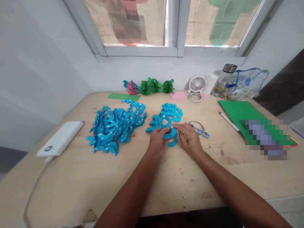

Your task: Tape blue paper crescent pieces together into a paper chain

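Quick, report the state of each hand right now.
Left hand: closed, holding blue paper.
Right hand: closed, fingertips together at the blue paper's edge; whether they grip it cannot be told.

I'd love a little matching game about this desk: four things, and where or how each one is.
1. Left hand
2. White power bank
3. Small fan
4. Box cutter

A. Stands below the window
B. Holds blue paper
C. Lies just beyond the right hand, to its right
D. Has a cable attached

Pairs: 1-B, 2-D, 3-A, 4-C
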`<state>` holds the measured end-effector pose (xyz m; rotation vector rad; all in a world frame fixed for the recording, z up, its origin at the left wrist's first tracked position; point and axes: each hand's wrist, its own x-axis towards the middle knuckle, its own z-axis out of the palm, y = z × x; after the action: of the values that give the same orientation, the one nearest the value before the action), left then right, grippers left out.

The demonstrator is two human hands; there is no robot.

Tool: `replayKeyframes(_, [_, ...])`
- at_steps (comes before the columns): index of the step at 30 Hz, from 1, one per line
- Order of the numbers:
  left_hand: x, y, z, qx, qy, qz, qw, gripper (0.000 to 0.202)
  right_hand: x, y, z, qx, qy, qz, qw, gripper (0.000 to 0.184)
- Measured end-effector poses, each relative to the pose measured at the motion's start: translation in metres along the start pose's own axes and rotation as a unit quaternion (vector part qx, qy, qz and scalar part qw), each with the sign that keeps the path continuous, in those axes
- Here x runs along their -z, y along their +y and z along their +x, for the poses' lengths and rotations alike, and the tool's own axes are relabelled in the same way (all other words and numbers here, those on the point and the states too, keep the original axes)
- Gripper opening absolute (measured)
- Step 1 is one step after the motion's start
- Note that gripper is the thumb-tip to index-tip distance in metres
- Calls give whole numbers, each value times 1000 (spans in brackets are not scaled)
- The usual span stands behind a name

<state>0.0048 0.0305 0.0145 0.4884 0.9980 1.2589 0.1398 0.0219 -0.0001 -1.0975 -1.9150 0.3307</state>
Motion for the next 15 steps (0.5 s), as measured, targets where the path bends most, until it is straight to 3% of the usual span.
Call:
replayKeyframes(5, [7,-5,6,43,-30,-64,997,19,0,0,0,42,0,-58,997,40])
replayKeyframes(15, [9,-6,7,45,-46,-75,995,19,2,0,1,95,10,-96,991,42])
